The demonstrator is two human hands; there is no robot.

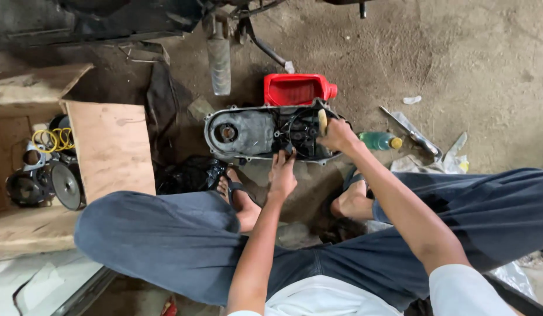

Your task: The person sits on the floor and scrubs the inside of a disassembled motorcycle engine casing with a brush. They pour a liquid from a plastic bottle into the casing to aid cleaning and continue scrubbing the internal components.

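A grey metal engine cover (248,133) lies on the dirt floor between my feet, its inner side facing up. My left hand (282,174) rests on its near edge, fingertips touching the rim. My right hand (337,134) is over the cover's dark right end and grips a tool with a yellowish handle (322,122). Just behind the cover stands a red plastic container (297,89).
A green bottle with a yellow cap (379,140) lies right of the cover, with metal strips (413,133) beyond it. An open cardboard box (110,146) at left holds pulleys and a yellow coil (55,139). A shock absorber (219,61) hangs from a vehicle behind.
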